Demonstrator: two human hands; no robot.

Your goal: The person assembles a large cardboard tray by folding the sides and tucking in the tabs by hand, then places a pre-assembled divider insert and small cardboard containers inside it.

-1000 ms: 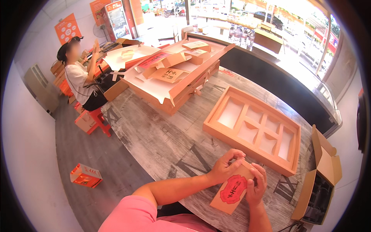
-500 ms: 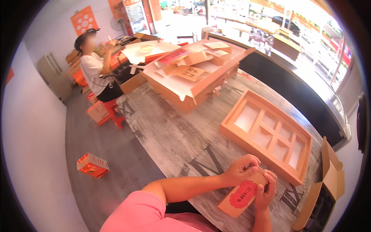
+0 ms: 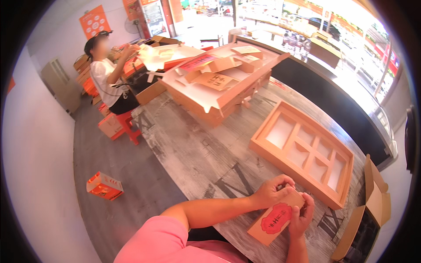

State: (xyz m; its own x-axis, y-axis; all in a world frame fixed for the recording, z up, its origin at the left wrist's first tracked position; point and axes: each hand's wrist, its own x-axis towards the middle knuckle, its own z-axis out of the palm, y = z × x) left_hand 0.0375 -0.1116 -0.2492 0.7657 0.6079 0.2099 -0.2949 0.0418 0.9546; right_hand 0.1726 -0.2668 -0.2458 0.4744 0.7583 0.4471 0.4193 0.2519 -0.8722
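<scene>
Red-labelled carton point(image 3: 277, 218), in the head view, is held on the person's side of the divided tray point(image 3: 280, 165), apart from it, its long axis pointing roughly toward the tray's near wall. The right hand point(image 3: 301, 215) is clamped around its right edge; the left hand point(image 3: 274, 193) touches the end nearest the tray, though whether its fingertips pinch cannot be told.

Dark characters on the red label point(image 3: 276, 218) of the small brown carton point(image 3: 262, 237), similar ones on a flattish brown carton point(image 3: 215, 80) farther off, big dark numerals across the grey desk point(image 3: 177, 131); orange wall poster's point(image 3: 94, 22) print too small.
</scene>
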